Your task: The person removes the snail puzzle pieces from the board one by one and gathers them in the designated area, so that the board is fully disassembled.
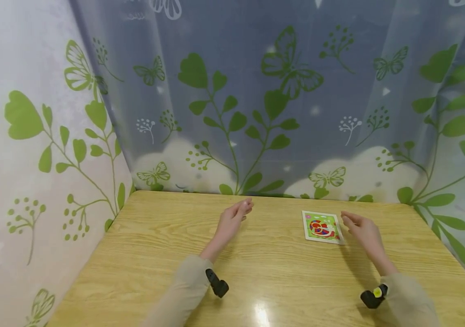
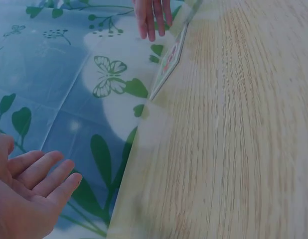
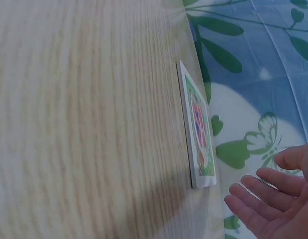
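Observation:
A square, white-bordered picture board (image 1: 323, 227) lies flat on the wooden table, with a red and blue snail-like figure on green. Just right of it hovers my right hand (image 1: 364, 232), holding nothing. The right wrist view shows that hand (image 3: 278, 196) with loosely bent, spread fingers beside the board (image 3: 200, 134). Over the middle of the table is my left hand (image 1: 232, 221), well to the left of the board. In the left wrist view its palm (image 2: 32, 191) shows, bare, with the fingers relaxed.
The light wooden table (image 1: 155, 236) runs back to a blue curtain (image 1: 232, 100) printed with green leaves and butterflies. A pale patterned curtain (image 1: 32, 181) borders the left side. Dark wrist cameras are strapped over both sleeves.

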Available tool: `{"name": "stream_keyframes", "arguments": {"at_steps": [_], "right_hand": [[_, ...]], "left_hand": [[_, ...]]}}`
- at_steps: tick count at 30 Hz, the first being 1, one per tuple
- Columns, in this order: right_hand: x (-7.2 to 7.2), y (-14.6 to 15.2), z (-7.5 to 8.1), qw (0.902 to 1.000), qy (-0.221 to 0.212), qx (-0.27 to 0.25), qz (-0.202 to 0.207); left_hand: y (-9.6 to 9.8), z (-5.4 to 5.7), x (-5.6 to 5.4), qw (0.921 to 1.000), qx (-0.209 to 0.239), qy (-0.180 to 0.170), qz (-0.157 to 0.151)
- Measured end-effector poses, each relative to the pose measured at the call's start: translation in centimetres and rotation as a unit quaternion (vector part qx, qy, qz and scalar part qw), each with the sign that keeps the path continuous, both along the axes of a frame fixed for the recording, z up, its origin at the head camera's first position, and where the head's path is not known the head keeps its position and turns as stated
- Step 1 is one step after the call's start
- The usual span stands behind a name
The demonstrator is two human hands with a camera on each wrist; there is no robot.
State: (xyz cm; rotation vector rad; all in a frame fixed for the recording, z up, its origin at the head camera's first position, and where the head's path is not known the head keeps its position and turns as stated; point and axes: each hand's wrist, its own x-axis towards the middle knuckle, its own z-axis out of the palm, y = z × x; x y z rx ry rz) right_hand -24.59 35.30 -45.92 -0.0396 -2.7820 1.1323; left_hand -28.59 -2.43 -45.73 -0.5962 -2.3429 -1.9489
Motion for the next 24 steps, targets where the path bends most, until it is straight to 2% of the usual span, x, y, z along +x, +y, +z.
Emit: {"name": "stream_keyframes", "arguments": {"at_steps": [4,11,17,24], "right_hand": [[-0.9,0.7,-0.4,0.9993,-0.032,-0.020,-0.003],[-2.1,1.4,-1.4,0.9921,-0.073,-0.099,-0.023],[-2.8,1.5,-1.9,0.9875,-0.083,-0.133,-0.015],[-3.5,1.4,-1.8,0.9828,-0.097,-0.156,-0.012]], "left_hand": [[1.5,-0.4,-0.6,0.9992,0.018,-0.030,-0.018],[3.7,-1.4,-1.3,0.9947,0.055,-0.079,-0.038],[5.2,-2.1,-1.5,0.9850,0.096,-0.139,-0.037],[6.8,-2.9,-1.8,0.9766,0.106,-0.185,-0.024]]}}
